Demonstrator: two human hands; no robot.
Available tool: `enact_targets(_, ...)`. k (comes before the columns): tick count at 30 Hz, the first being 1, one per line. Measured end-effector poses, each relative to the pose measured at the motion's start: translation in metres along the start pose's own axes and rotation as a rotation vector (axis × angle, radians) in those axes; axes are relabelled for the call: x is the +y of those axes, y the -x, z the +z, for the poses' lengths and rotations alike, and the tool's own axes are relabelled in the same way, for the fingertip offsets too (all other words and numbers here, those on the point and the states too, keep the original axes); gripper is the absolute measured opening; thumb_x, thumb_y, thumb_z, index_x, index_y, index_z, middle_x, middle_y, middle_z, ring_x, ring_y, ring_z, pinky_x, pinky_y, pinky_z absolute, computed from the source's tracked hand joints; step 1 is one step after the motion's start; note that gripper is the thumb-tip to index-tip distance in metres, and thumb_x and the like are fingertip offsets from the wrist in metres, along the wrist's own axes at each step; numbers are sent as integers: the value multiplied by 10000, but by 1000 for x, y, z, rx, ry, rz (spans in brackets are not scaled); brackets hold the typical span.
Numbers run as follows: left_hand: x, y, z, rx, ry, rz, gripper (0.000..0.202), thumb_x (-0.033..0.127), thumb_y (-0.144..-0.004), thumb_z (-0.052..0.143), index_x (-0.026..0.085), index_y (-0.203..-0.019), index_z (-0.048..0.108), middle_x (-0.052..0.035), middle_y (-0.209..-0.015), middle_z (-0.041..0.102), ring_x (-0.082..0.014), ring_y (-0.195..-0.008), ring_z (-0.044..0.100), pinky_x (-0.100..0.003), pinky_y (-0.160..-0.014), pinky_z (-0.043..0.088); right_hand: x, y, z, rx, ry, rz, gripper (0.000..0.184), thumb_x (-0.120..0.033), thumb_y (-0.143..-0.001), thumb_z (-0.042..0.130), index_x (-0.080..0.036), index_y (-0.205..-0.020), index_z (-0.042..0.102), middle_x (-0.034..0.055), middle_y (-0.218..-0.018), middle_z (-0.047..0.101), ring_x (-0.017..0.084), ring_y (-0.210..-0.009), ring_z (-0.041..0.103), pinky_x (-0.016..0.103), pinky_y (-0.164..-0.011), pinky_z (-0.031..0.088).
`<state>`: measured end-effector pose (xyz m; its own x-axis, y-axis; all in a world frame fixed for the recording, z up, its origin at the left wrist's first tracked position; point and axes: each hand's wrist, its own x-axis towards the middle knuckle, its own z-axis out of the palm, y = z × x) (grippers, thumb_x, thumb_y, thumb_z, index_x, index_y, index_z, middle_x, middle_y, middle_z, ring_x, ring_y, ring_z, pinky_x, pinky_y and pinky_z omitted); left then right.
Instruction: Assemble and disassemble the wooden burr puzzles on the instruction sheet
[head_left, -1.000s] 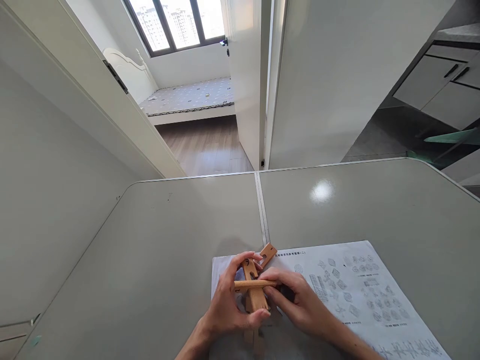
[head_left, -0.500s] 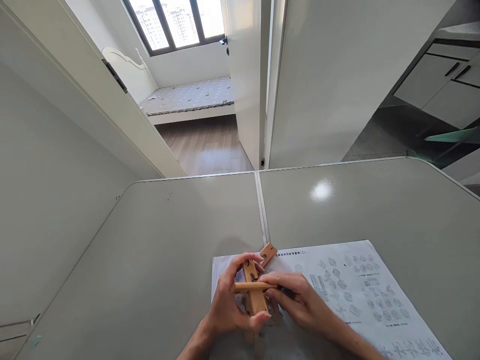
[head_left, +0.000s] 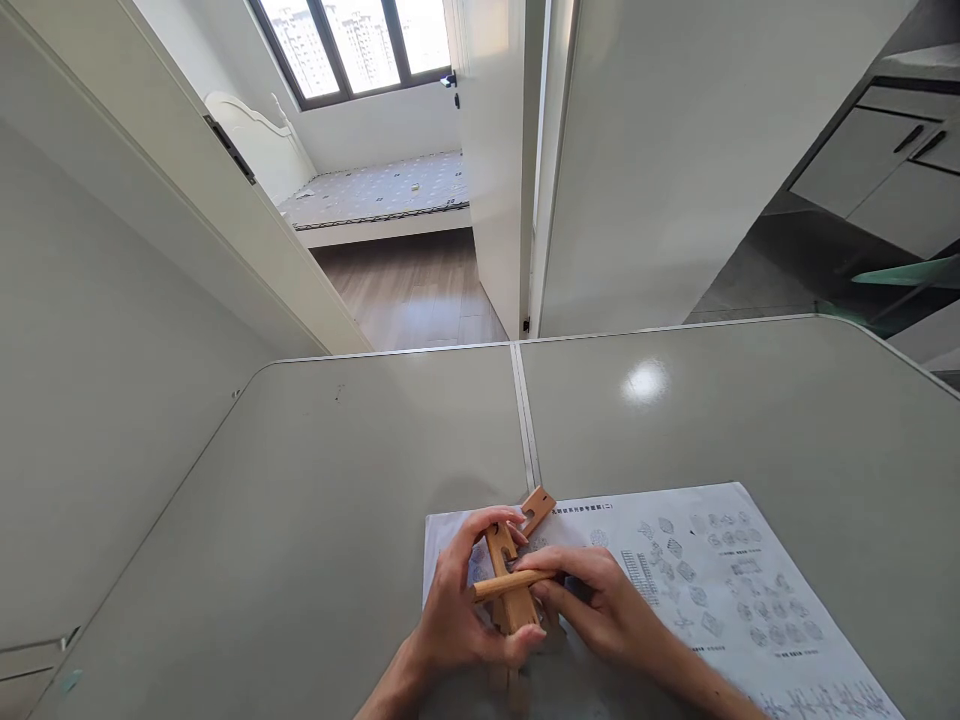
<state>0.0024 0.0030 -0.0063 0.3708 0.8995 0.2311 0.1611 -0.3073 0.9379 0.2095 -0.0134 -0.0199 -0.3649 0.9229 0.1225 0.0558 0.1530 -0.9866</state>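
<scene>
My left hand [head_left: 454, 605] is closed around a notched wooden puzzle piece [head_left: 517, 608], its fingers at the far end and its thumb at the near end. Lying across that piece is a slimmer wooden puzzle bar [head_left: 502, 586], slightly slanted. The thumb and fingers of my right hand [head_left: 596, 590] pinch the bar's right end. Just beyond my left fingertips, another notched wooden piece [head_left: 538, 512] rests at the top edge of a printed sheet [head_left: 675, 625]. More wood shows below my hands, partly hidden and blurred.
The sheet carries small line drawings of puzzle shapes and lies on a grey-green table [head_left: 360, 480] with a pale seam [head_left: 525, 415] down its middle. Past the table's far edge stand an open door [head_left: 491, 160] and a bed [head_left: 382, 190].
The slim bar has turned a little on the notched piece: its left end has come lower, nearer to me. Both hands stay almost in place.
</scene>
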Motion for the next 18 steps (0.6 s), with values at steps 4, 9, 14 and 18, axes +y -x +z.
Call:
enact_targets(4, -3, 0, 1, 4, -9, 59, 792, 613, -803, 822, 263, -1437, 503, -132, -1244, 661, -326, -1125, 698, -480, -1006, 579, 2, 1, 1, 26, 9, -24, 205, -347, -1052, 638, -217, -1086, 794, 48, -918, 833, 182, -746, 751, 249, -717, 565)
enact_targets(9, -7, -1, 1, -2, -51, 133, 793, 618, -816, 820, 291, -1454, 481, -125, -1233, 647, -342, -1193, 670, -507, -1043, 552, 4, 1, 1, 23, 29, -59, 192, -325, -1067, 609, -214, -1088, 764, 55, -954, 826, 181, -784, 757, 241, -723, 560)
enact_targets(14, -7, -1, 1, -7, -59, 134, 809, 640, -818, 817, 297, -1462, 466, -132, -1266, 635, -342, -1196, 670, -507, -1035, 554, 1, 0, 1, 27, 47, -80, 213, -327, -1088, 565, -211, -1088, 744, 40, -895, 797, 164, -740, 719, 238, -728, 549)
enact_targets(18, -8, 0, 2, 7, -67, 106, 805, 613, -805, 841, 294, -1452, 482, -126, -1277, 631, -334, -1176, 677, -498, -1030, 559, 2, 0, 2, 42, 46, -74, 220, -343, -1090, 565, -213, -1087, 743, 27, -865, 780, 155, -712, 696, 228, -700, 539)
